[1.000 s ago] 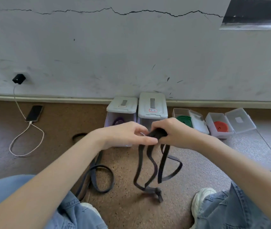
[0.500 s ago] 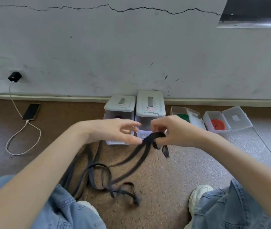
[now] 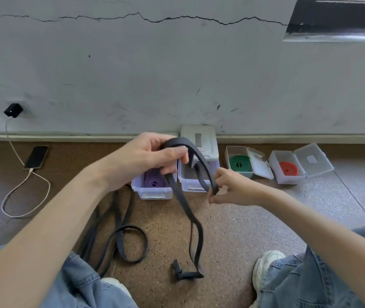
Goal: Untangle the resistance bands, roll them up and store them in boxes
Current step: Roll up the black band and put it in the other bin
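Bottom of frame: denim knees, and a dark grey band (image 3: 196, 236) trailing on the floor. At centre, the left hand (image 3: 152, 156) grips its loop with curled fingers; the right hand (image 3: 228, 187) pinches a strand just below. This looks like untangling; rolling likely follows. Farther back stand four boxes (image 3: 288, 172), with purple, green and red bands stored inside three.

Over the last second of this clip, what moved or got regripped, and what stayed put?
The left hand rose toward the wall, lifting the black band it grips; the right hand dropped lower and pinches the band's end. The hands, close together before, have drawn apart. The hanging loops have opened into one long loop trailing to the floor. The purple band, green band, red band and phone stayed put.
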Demonstrator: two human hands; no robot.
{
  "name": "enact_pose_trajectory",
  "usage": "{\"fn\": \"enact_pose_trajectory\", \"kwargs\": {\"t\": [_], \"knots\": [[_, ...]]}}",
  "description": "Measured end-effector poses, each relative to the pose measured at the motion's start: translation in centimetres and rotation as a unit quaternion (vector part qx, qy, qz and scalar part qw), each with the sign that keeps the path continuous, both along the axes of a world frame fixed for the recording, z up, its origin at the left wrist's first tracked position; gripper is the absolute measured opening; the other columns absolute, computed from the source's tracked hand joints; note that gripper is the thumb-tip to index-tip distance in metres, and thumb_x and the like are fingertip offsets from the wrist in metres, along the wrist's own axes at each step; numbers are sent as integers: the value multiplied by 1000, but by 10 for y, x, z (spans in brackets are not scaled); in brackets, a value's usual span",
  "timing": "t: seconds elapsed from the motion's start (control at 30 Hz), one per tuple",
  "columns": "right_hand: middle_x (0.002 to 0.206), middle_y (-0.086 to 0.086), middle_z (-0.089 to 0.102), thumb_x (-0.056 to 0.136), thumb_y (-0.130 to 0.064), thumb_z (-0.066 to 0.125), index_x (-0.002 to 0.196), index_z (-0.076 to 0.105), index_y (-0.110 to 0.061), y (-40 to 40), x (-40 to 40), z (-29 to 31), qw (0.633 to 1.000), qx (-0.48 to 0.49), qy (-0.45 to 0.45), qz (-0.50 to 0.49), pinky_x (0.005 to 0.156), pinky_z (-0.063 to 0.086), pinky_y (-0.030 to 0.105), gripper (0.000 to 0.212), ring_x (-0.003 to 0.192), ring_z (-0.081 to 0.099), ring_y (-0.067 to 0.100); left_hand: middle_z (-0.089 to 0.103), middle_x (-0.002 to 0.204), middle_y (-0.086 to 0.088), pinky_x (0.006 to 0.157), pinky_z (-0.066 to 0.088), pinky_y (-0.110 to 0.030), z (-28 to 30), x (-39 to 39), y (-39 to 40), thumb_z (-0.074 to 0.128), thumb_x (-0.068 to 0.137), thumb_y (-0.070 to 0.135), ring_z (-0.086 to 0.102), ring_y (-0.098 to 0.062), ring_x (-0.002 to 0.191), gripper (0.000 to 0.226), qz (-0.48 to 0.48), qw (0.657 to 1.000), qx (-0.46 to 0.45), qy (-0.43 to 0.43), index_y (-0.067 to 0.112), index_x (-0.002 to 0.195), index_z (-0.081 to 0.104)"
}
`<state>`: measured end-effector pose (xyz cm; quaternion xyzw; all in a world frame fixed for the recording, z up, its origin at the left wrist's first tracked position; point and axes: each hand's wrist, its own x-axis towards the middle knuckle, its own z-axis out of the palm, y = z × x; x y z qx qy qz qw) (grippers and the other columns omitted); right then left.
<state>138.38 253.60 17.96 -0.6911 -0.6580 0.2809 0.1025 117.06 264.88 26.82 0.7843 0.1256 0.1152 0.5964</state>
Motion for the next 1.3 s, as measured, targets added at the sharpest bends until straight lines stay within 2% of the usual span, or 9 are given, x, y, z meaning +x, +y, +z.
{"fn": "enact_pose_trajectory", "kwargs": {"t": [0.1, 0.2, 0.37, 0.47, 0.57, 0.7, 0.87, 1.03, 1.3], "knots": [[103, -6, 48, 83, -19, 67, 86, 63, -17, 0, 11, 0, 999, -21, -2, -44, 82, 41, 23, 5, 97, 50, 14, 24, 54, -4, 64, 47, -18, -2, -6, 10, 63, 79, 52, 33, -10, 45, 36, 64, 995, -81, -11, 20, 64, 65], [85, 5, 64, 87, -6, 61, 86, 60, -9, -2, 16, 13, 984, -12, 108, -139, 65, 53, 24, 3, 75, 65, 17, 32, 56, -7, 60, 49, -22, -8, -11, 23, 59, 77, 62, 33, -11, 41, 50, 153, 982, -105, 44, 15, 60, 63], [65, -2, 66, 82, -3, 67, 90, 60, -6, -2, 6, 54, 938, 89, 288, -171, 55, 45, 17, 11, 60, 58, 9, 64, 111, -8, 92, 42, -33, -34, -11, 27, 45, 97, 32, 59, -21, 103, 33, 118, 883, 225, 394, 9, 116, 61], [65, -3, 68, 80, -3, 68, 85, 64, -7, -3, -11, 69, 966, 74, 230, -91, 49, 39, 11, 7, 51, 54, 1, 55, 134, 1, 100, 39, -25, -30, 2, 14, 55, 93, 28, 53, -13, 118, 36, 114, 938, 188, 269, 21, 128, 53], [60, -5, 64, 79, -4, 69, 81, 65, -8, -1, -24, 73, 968, 72, 231, -71, 44, 36, 11, 5, 44, 47, 0, 70, 104, 15, 84, 52, -22, -23, 15, -8, 70, 78, 37, 66, -8, 93, 25, 83, 987, 39, 134, 34, 103, 67], [59, -9, 61, 76, -6, 73, 78, 57, -17, 0, -25, 74, 971, 100, 205, -70, 44, 38, 12, 20, 40, 45, -1, 74, 76, 8, 54, 47, -10, -23, 28, -25, 77, 73, 23, 67, -1, 67, 14, 139, 987, 51, 63, 23, 85, 70], [64, -6, 61, 77, 0, 72, 82, 50, -15, -2, -23, 71, 953, 117, 267, -79, 47, 41, 14, 27, 46, 48, 2, 73, 72, 10, 60, 51, -12, -16, 25, -27, 73, 78, 14, 67, -3, 61, 13, 146, 982, 118, -6, 26, 79, 69], [78, 17, 64, 81, 2, 66, 76, 57, -12, -4, -28, 70, 943, 146, 293, -55, 67, 51, 18, 17, 74, 62, 15, 72, 72, 1, 59, 50, -14, -2, 21, -17, 69, 71, 22, 63, -6, 59, 12, 206, 964, -49, -158, 17, 82, 68], [82, 6, 67, 79, -18, 66, 103, 44, -25, -6, -29, 81, 869, 251, 404, -139, 67, 46, 31, 33, 71, 54, 25, 71, 70, -3, 59, 52, -18, -3, 19, -14, 54, 89, 0, 63, -9, 57, 12, 233, 964, -45, -124, 11, 92, 57]]}}
